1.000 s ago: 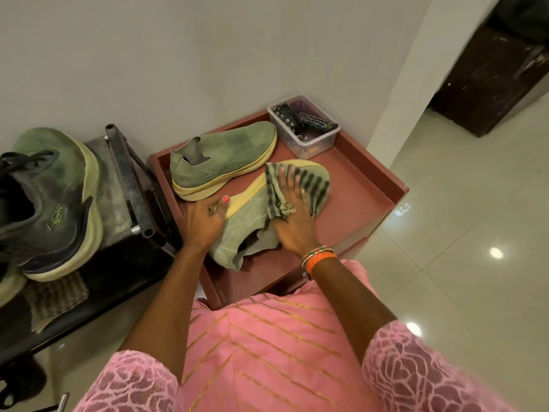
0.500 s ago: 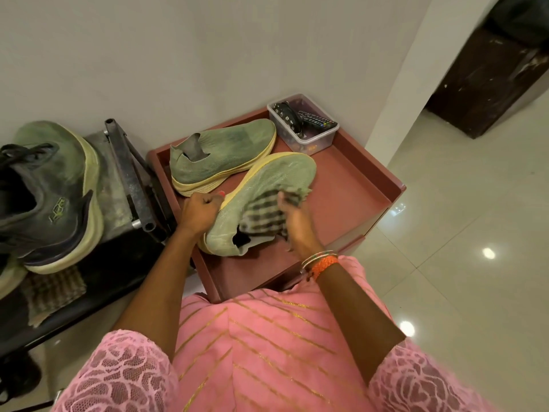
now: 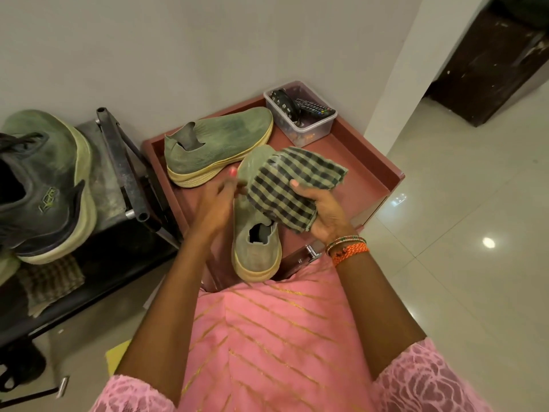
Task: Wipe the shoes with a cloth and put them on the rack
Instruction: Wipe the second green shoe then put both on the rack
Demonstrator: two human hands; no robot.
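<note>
Head view looks down on a reddish-brown tray-topped cabinet (image 3: 368, 162) against a pale wall, glossy cream floor tiles (image 3: 463, 233) to the right hand's side. The left hand (image 3: 214, 203) grips a green slip-on shoe (image 3: 255, 248) while the right hand (image 3: 320, 212) clutches a checked cloth (image 3: 285, 188) over its toe. Beyond the hands lies the second green shoe (image 3: 219, 144); left of the left hand, the dark rack (image 3: 124, 162) carries a sneaker (image 3: 44, 185) with unreadable green lettering.

Pink lace sleeves (image 3: 427, 382), gold-striped dress (image 3: 267, 337), orange bangles (image 3: 349, 248)
</note>
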